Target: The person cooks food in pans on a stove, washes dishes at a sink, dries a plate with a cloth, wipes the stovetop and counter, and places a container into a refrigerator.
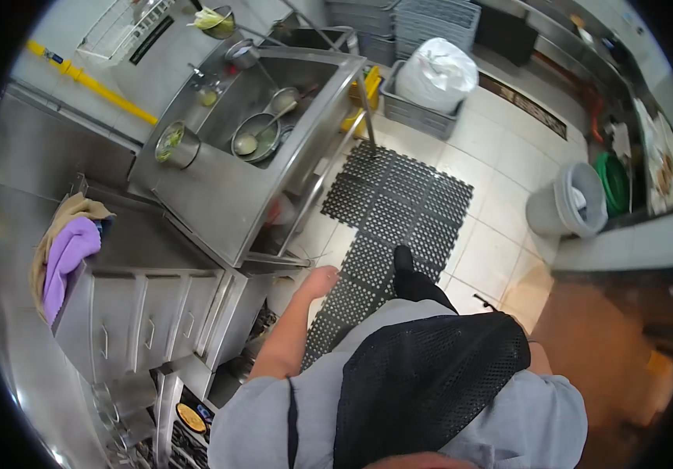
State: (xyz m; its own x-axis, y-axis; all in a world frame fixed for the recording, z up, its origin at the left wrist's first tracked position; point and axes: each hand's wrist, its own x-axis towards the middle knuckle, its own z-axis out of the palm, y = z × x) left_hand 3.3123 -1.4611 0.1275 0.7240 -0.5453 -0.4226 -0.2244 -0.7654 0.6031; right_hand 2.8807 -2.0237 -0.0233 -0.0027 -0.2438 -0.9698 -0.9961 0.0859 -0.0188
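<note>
My left hand (322, 281) hangs low beside my body, near the edge of the black rubber mat (399, 207) and the steel sink counter (227, 207). Its fingers are turned away and blurred, so their pose and anything in them cannot be made out. My right hand is out of sight; a black mesh piece (430, 375) over my grey shirt covers much of that side. In the sink sits a metal pan (272, 150) with a ladle (267, 127) in it. On the counter, a metal container (183, 147) has green scraps inside.
Steel drawers (133, 316) stand at left, with a purple cloth (71, 254) draped over the corner. Ahead, a grey bin (422, 116) holds a white bag (438, 74). A pale bucket (563, 203) is at right. My foot (404, 258) is on the mat; white tiles (500, 207) surround it.
</note>
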